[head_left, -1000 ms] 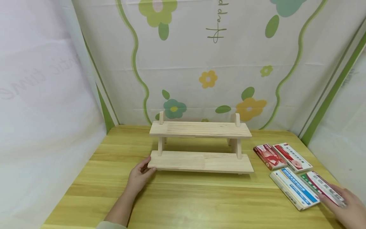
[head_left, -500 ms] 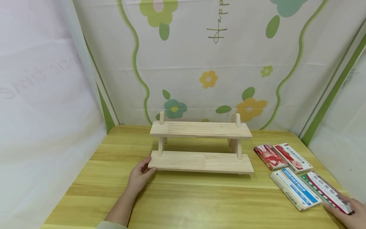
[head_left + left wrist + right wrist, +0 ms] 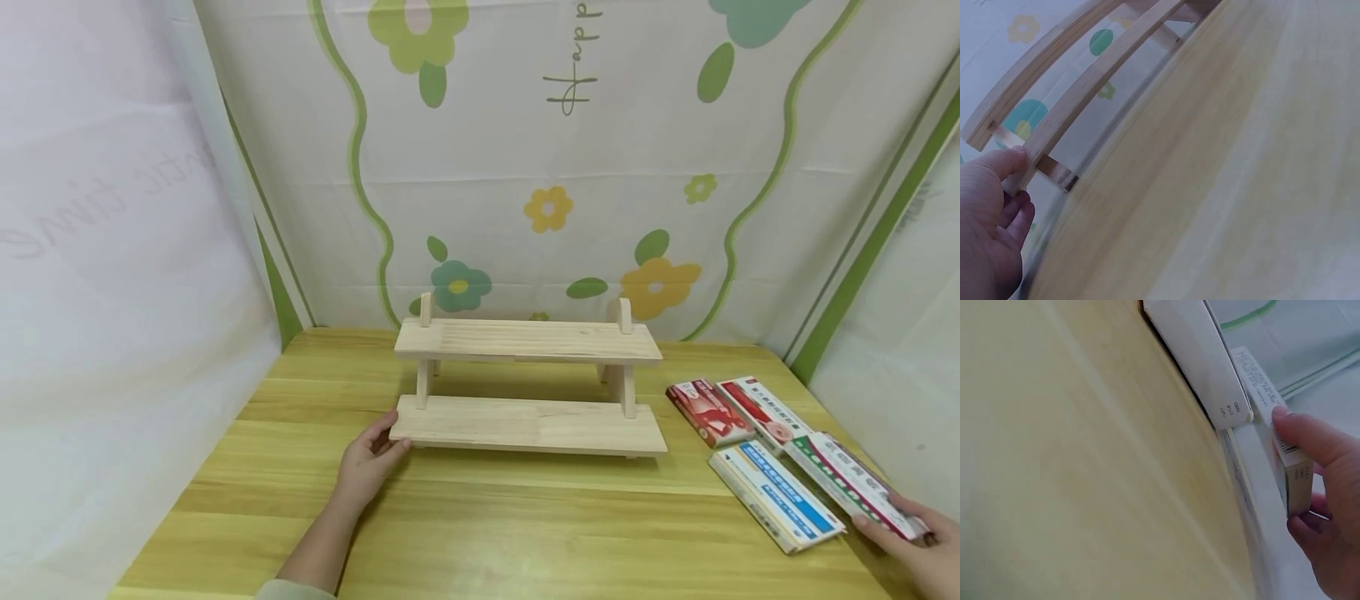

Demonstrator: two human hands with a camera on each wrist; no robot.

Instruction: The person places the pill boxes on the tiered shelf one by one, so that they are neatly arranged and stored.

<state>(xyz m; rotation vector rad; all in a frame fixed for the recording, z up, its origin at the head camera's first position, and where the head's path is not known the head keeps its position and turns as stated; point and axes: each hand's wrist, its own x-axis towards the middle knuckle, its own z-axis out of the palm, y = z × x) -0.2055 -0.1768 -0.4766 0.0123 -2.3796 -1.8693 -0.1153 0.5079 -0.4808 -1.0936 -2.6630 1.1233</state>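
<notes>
My left hand point(image 3: 365, 467) pinches the left end of the lower board of a two-tier wooden shelf point(image 3: 528, 423), thumb on top and fingers beneath in the left wrist view. At the right, my right hand point(image 3: 918, 542) grips the near end of a white, green and maroon medicine box point(image 3: 851, 482). In the right wrist view that box point(image 3: 1270, 403) is raised off the table, between thumb and fingers. Beside it lies a white and blue medicine box point(image 3: 776, 496). Behind are a red medicine box point(image 3: 708, 411) and a white and red one point(image 3: 765, 411).
The wooden table point(image 3: 480, 533) carries the shelf at its back middle and the boxes along its right side. White cloth with printed flowers point(image 3: 480, 167) hangs behind and at both sides, close to the table edges.
My right hand first slid the green and maroon box toward the near right, then lifted it from the table. The left hand has stayed on the shelf.
</notes>
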